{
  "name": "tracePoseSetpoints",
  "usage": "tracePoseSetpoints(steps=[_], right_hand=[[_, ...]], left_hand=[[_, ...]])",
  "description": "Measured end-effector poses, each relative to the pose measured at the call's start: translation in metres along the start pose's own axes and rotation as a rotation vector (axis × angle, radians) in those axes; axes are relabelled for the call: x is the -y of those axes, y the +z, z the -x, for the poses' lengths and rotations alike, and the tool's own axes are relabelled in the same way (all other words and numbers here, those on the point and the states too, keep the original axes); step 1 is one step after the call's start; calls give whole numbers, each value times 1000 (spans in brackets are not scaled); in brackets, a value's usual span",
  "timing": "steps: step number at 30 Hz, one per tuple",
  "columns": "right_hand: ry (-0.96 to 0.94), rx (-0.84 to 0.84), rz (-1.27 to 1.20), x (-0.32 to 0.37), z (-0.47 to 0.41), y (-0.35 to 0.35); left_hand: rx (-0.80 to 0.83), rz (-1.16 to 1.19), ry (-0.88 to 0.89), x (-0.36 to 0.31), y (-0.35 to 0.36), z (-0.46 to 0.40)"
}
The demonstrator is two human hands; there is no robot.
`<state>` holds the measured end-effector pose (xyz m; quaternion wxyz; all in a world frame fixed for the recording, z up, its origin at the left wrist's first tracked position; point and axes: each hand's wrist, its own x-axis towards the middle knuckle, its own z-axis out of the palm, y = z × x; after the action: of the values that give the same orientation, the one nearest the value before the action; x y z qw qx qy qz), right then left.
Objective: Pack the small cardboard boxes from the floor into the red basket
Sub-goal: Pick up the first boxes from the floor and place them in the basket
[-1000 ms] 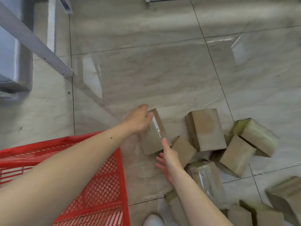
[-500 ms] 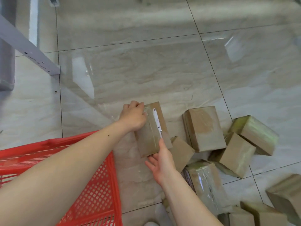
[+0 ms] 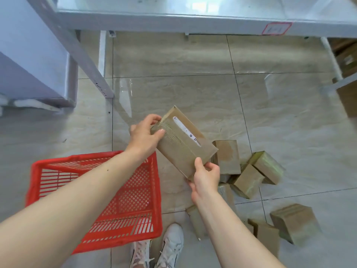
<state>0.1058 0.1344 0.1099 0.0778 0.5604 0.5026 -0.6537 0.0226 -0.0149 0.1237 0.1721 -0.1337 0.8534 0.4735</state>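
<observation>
Both hands (image 3: pixel 173 153) grip one box (image 3: pixel 183 144); one red basket (image 3: pixel 92 161) beside.

A brown cardboard box (image 3: pixel 183 144) bears a white label strip; the latticed basket (image 3: pixel 135 200) is red.

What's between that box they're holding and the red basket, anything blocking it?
Nothing visible does. The box is held in the air by the left hand and the right hand, just right of the red basket, whose open top shows no boxes inside.

Left hand (image 3: pixel 144 137): fingers clamped on the box's (image 3: pixel 184 144) far end.
Right hand (image 3: pixel 205 176): pinching the box's near corner.
</observation>
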Motion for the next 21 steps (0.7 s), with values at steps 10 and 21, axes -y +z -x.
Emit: tracePoseSetpoints(steps=[10, 21], right_hand=[[-30, 102, 163, 28, 120, 36], [-51, 168, 156, -51, 209, 121]], left_hand=[[-30, 308, -74, -15, -119, 88], [-65, 254, -181, 74, -251, 122]])
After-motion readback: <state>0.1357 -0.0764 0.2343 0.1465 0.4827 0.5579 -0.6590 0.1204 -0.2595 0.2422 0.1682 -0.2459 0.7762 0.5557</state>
